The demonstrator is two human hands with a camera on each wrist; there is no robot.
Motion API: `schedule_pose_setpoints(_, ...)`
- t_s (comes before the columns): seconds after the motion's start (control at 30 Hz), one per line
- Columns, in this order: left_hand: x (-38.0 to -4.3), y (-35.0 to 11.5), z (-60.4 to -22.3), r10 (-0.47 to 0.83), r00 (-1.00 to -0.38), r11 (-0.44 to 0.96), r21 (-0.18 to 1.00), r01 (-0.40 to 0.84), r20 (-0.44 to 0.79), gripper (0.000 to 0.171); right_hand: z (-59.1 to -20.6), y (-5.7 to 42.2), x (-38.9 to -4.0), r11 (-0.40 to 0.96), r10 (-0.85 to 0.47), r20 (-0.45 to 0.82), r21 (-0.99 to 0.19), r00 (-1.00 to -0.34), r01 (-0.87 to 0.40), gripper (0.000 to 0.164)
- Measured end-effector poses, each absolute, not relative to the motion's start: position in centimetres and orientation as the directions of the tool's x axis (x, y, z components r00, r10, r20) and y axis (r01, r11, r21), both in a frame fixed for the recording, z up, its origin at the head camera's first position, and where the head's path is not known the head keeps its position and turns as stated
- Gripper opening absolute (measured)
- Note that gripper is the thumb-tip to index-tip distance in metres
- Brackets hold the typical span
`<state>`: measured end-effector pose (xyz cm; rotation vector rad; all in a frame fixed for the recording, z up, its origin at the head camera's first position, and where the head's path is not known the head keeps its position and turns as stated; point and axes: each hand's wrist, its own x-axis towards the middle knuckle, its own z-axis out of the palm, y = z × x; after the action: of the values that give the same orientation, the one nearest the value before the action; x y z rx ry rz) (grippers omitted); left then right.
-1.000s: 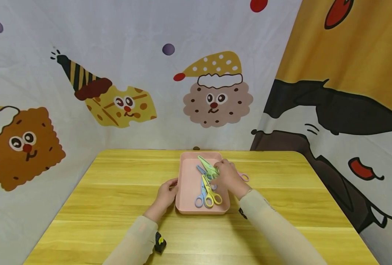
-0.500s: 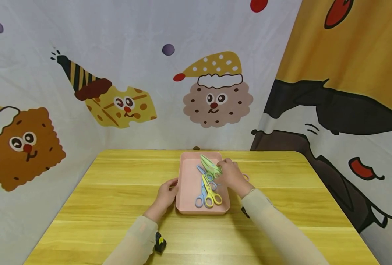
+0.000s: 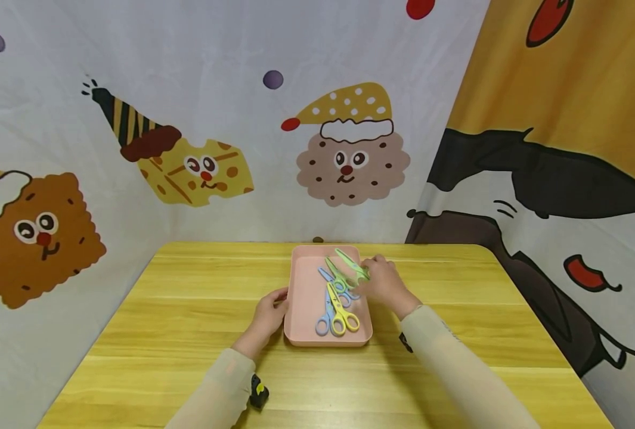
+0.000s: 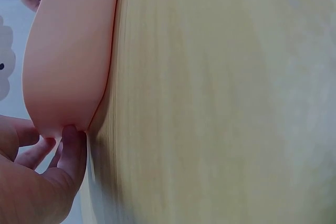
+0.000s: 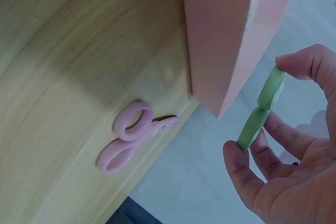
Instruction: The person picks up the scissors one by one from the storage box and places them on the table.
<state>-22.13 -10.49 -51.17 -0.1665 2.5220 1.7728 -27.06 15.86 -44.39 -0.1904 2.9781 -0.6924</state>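
Note:
My right hand [image 3: 384,283] pinches a pair of light green scissors [image 3: 351,262] by the handles, above the right side of the pink tray [image 3: 302,316]. In the right wrist view, thumb and fingertips hold the two green handle loops [image 5: 272,88] edge-on. Inside the tray lie another green pair of scissors [image 3: 335,272], yellow scissors [image 3: 340,310] and blue scissors [image 3: 323,325], partly overlapping. My left hand [image 3: 268,313] touches the tray's left outer wall; in the left wrist view its fingertips [image 4: 72,132] rest against that pink wall.
Pink scissors [image 5: 137,129] lie on the wooden table [image 3: 210,298], outside the tray on its right; the right hand hides them in the head view. A curtain printed with cartoon figures [image 3: 215,71] stands behind the table.
My right hand has moved a little to the right with the green scissors, separating them from the green pair left in the tray. The left hand stays at the tray's side.

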Motion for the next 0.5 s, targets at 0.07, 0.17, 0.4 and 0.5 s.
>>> schedule_pose_setpoints(0.07,-22.1,-10.5,-51.1,-0.056,-0.993,0.335,0.935,-0.117,-0.104,0.036,-44.4,16.2,-27.0,0.891,-0.141,-0.036,-0.440,-0.989,-0.111,0.071)
schedule_pose_setpoints(0.17,-22.1,-10.5,-51.1,-0.055,-0.993,0.333,0.936,-0.115,-0.102,0.036,-44.5,16.7,-27.0,0.892,-0.138,-0.022,-0.436,-0.990,-0.114,0.070)
schedule_pose_setpoints(0.4,-22.1,-10.5,-51.2,-0.049,-0.994,0.342,0.933,-0.111,-0.101,0.036,-44.6,17.6,-26.9,0.904,-0.129,-0.003,-0.411,-0.992,-0.116,0.067)
schedule_pose_setpoints(0.5,-22.1,-10.5,-51.2,-0.047,-0.994,0.339,0.934,-0.109,-0.099,0.036,-44.7,18.0,-26.9,0.905,-0.124,-0.010,-0.411,-0.992,-0.109,0.069)
